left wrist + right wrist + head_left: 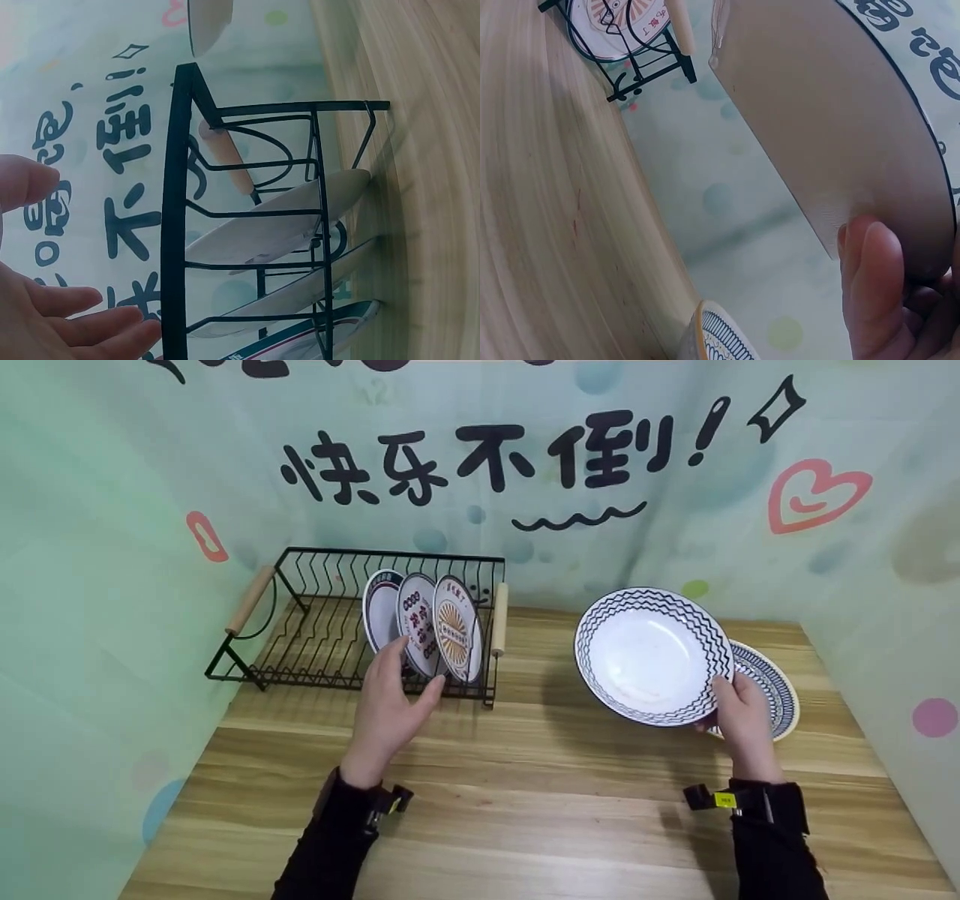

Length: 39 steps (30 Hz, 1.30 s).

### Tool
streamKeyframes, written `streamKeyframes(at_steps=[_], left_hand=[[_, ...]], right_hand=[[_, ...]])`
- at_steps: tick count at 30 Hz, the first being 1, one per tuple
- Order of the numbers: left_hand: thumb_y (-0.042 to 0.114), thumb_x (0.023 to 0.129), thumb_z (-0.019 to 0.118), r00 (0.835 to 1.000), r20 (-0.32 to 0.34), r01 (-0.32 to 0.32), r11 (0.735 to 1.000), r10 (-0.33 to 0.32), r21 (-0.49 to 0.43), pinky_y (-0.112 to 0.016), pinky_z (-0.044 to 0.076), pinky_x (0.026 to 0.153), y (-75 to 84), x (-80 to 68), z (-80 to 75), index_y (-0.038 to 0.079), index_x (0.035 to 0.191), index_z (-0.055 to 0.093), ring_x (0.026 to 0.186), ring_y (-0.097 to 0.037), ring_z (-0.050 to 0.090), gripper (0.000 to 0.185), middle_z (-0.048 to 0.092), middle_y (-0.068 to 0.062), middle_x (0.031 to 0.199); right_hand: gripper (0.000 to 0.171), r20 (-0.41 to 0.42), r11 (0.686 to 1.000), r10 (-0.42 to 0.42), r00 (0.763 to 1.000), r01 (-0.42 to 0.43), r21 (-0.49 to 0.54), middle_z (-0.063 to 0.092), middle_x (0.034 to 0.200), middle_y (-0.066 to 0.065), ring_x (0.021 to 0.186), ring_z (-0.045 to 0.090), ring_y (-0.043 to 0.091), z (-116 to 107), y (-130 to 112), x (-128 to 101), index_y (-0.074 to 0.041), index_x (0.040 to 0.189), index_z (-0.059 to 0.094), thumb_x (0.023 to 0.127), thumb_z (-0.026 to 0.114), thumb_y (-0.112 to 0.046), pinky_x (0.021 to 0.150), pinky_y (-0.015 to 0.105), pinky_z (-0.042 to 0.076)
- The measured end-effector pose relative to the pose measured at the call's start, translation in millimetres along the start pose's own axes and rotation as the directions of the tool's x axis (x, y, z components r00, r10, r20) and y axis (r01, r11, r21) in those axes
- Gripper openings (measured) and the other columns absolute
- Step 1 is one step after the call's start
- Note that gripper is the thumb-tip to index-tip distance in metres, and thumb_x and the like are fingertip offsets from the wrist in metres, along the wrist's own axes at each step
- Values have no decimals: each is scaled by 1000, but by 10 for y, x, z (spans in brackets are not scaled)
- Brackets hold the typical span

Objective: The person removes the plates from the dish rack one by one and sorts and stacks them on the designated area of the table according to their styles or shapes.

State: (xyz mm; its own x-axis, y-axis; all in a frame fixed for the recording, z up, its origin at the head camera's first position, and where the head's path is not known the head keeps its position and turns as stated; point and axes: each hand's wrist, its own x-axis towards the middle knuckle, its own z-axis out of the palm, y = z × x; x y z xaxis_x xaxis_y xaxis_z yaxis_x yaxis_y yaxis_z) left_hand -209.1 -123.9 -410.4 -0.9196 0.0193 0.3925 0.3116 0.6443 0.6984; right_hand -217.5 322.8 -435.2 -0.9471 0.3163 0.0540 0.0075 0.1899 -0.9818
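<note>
My right hand [742,720] grips the rim of a white plate [649,660] with a black zigzag border, raised above the table and tilted. Its pale underside [810,127] faces the right wrist camera, with fingers pressed against it. My left hand [390,709] is in front of a black wire dish rack [330,550], fingers spread and nothing held. Three plates stand on edge in the rack's right half: one with a dark green rim [373,607], one with red lettering [417,622], and one with an orange sunburst [454,634].
Behind the held plate, a patterned dish [784,701] with a yellowish edge lies on the wooden table [510,802], partly hidden. The rack has wooden handles [500,619] at both ends. A printed curtain [525,562] encloses the back and sides.
</note>
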Motion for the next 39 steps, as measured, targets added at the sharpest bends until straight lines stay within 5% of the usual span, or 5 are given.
streamKeyframes(at_steps=[9, 39], left_hand=[[35, 90, 70, 998, -58, -14, 1000, 12, -22, -52, 31, 113, -89, 47, -62, -6, 146, 36, 134, -37, 40, 78, 40, -24, 148], [33, 90, 70, 1000, -27, 2, 988, 2, 153, -57, 29, 113, -363, 181, -371, -10, 144, 36, 132, -44, 40, 77, 42, -30, 145]], right_hand=[[26, -12, 997, -26, 1000, 25, -71, 62, 61, -1, 42, 56, 12, -82, 50, 0, 7, 98, 54, 102, 39, -14, 41, 28, 53], [31, -60, 989, 85, 995, -91, -114, 63, 64, -3, 47, 61, 15, -621, 213, -21, 10, 105, 50, 103, 38, -18, 46, 29, 55]])
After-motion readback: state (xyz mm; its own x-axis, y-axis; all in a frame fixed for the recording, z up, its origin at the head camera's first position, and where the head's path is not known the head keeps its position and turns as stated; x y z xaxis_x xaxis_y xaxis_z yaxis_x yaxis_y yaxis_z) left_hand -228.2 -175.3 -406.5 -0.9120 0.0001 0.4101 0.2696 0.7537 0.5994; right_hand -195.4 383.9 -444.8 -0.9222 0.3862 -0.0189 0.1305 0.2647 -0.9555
